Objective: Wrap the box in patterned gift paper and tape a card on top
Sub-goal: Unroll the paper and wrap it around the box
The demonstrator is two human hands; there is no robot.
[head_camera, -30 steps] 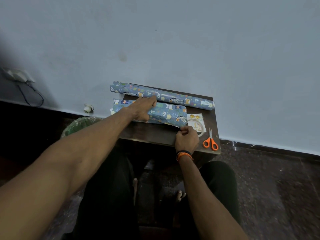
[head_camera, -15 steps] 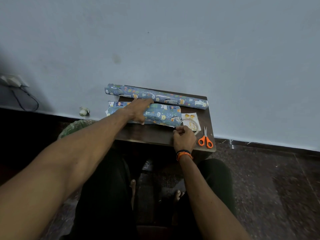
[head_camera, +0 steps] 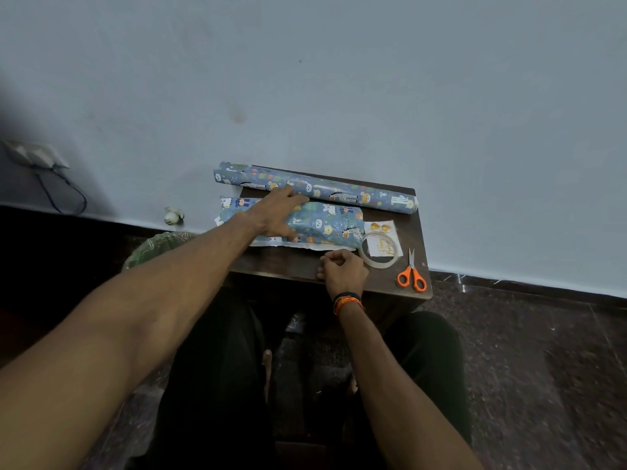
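Note:
The box [head_camera: 325,225], covered in blue animal-print gift paper, lies on the small dark table [head_camera: 291,264]. A white paper edge sticks out along its near side. My left hand [head_camera: 278,212] lies flat on top of the box, fingers spread, pressing down. My right hand [head_camera: 342,269] rests on the table just in front of the box's right end. Its fingers are pinched shut, and I see nothing in them. A clear tape roll [head_camera: 366,257] lies right of that hand, on top of the white card [head_camera: 380,228].
The roll of gift paper [head_camera: 339,191] lies along the table's back edge against the wall. Orange-handled scissors [head_camera: 411,276] lie at the front right corner. A green plastic bag [head_camera: 152,245] sits on the floor to the left. My knees are under the table.
My right hand has drawn left and toward me, away from the tape roll it was pinching. My left hand stays pressed on the box.

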